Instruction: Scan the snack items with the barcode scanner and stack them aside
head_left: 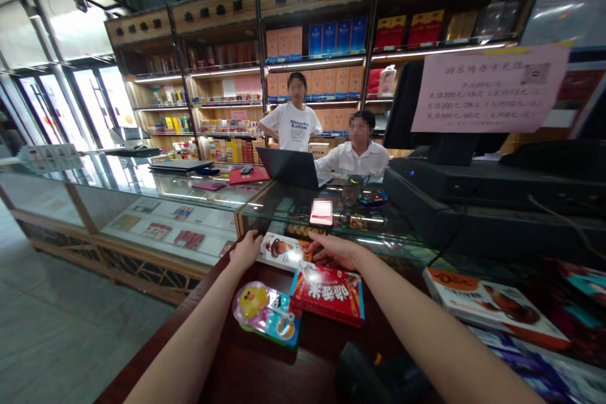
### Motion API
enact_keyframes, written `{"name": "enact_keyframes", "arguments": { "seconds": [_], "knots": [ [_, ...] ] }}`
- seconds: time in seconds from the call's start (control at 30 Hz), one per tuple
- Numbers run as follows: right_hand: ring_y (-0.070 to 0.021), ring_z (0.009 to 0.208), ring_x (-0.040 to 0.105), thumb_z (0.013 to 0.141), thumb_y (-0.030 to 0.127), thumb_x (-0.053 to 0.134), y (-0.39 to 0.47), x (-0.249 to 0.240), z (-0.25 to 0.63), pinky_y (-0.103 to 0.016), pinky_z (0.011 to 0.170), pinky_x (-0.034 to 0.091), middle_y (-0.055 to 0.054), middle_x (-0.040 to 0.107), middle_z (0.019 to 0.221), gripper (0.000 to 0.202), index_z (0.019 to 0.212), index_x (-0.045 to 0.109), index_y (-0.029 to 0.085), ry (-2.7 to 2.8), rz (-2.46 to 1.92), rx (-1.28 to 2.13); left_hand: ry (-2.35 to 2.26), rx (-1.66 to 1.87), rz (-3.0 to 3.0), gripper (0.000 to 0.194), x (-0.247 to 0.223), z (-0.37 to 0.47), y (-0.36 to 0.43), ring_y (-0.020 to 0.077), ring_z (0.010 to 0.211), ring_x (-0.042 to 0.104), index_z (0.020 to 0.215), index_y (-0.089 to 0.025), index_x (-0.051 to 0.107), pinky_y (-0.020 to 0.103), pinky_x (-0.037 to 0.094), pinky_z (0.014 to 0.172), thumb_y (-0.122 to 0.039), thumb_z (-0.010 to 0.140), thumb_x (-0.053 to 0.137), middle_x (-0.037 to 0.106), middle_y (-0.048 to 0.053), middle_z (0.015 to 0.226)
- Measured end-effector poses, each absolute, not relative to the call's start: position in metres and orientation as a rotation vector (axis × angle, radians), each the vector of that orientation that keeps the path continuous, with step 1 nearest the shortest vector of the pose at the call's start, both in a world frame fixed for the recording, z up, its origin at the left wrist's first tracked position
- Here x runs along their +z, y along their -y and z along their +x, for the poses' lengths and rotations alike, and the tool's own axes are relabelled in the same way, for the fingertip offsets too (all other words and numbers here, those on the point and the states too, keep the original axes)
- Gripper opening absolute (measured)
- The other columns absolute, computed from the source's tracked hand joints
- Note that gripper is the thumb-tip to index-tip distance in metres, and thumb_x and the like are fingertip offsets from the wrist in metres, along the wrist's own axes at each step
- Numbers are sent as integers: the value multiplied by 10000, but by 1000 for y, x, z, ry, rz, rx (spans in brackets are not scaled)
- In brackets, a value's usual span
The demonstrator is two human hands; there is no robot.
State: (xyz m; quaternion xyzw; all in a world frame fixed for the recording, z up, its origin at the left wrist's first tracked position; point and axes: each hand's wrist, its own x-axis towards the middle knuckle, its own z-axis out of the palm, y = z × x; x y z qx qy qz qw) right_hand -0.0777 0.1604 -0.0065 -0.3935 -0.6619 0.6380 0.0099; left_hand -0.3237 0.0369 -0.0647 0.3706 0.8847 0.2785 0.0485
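A white and orange box [281, 249] lies on the dark wooden counter, between my two hands. My left hand [247, 250] is at its left end, fingers closed on the edge. At the box's right end is my right hand [335, 251], its fingers partly spread, the thumb reaching forward over the box's far corner; whether it presses on the box is hard to tell. Just nearer to me lies a red box [328, 292] with white lettering. Beside it on the left is a blister pack [269, 312] with a yellow duck figure.
A glass display case [189, 202] runs ahead and left. An open laptop [288, 166] stands on it, with two people behind. At right are a monitor with a pink sign [492, 91] and another orange and white box [497, 306]. A dark, blurred device [374, 372] is nearest me.
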Motion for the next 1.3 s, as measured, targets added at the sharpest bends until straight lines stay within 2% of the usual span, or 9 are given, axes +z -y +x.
{"name": "enact_keyframes", "arguments": {
  "seconds": [0.3, 0.6, 0.87, 0.93, 1.03, 1.13, 1.3],
  "knots": [
    [-122, 540, 419, 925, 718, 357, -157, -5, -84, -252, 596, 303, -3, 585, 691, 576, 866, 591, 195, 2175, -1217, 1930, -2699, 751, 1041, 500, -54, -315, -31, 339, 1263, 571, 1334, -227, 531, 530, 354, 1067, -470, 946, 329, 664, 139, 1293],
    [-150, 635, 475, 899, 763, 332, -156, -6, -83, -277, 659, 344, -24, 596, 782, 647, 949, 633, 192, 2241, -1212, 1841, -2713, 721, 1054, 475, -51, -310, -31, 321, 1252, 583, 1306, -236, 543, 533, 363, 1062, -451, 951, 313, 665, 127, 1300],
    [-146, 668, 498, 934, 710, 337, -154, -1, -75, -265, 650, 334, -49, 644, 867, 602, 969, 637, 188, 2241, -1170, 1862, -2716, 689, 1055, 464, -48, -306, -31, 311, 1267, 577, 1308, -225, 543, 503, 391, 1049, -446, 948, 350, 663, 127, 1305],
    [-158, 718, 537, 941, 709, 313, -156, 0, -72, -270, 668, 342, -68, 666, 910, 614, 987, 642, 192, 2246, -1162, 1846, -2731, 686, 1066, 463, -45, -304, -30, 320, 1258, 583, 1309, -229, 539, 531, 365, 1066, -448, 948, 351, 672, 127, 1290],
    [-204, 916, 617, 939, 716, 303, -159, 4, -64, -304, 763, 383, -113, 694, 1082, 628, 1041, 647, 201, 2244, -1139, 1808, -2753, 699, 1108, 473, -37, -297, -28, 329, 1247, 587, 1336, -221, 511, 559, 332, 1083, -437, 954, 334, 670, 134, 1290],
    [-241, 1087, 625, 925, 726, 337, -160, 8, -54, -347, 862, 396, -148, 676, 1225, 633, 1081, 640, 193, 2200, -1120, 1795, -2756, 716, 1183, 465, -24, -285, -28, 326, 1244, 587, 1353, -224, 487, 548, 331, 1083, -414, 962, 324, 659, 129, 1308],
    [-256, 1138, 623, 939, 704, 342, -156, 8, -32, -387, 921, 392, -144, 680, 1253, 613, 1074, 644, 188, 2134, -1069, 1738, -2708, 690, 1329, 447, -3, -258, -25, 298, 1225, 605, 1325, -235, 519, 470, 355, 1077, -430, 970, 331, 695, 109, 1248]
  ]
}}
